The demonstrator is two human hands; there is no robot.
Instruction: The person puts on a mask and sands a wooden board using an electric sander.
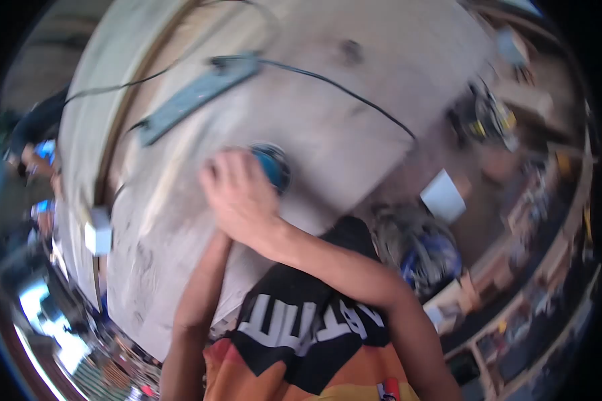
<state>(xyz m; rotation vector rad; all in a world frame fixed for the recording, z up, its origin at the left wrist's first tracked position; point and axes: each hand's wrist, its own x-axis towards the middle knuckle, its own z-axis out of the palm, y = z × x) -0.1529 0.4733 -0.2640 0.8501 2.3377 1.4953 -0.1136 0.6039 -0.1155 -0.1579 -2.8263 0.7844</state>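
Note:
A round blue power tool, apparently a sander, rests on a large pale wooden board. My right hand reaches across my body and bends over the tool's left side, its fingers curled downward. Beneath it lies my left hand, mostly covered, with only the wrist and forearm showing. The left fingers are hidden. How much of the tool's body sits under the hands cannot be seen. The view is slightly blurred.
A long blue-grey bar lies beyond my hands, and a dark cord runs right across the board. At left are a wooden rail and white block; at right, a yellow-black power tool, white sheet and shelving. Another person's arm shows far left.

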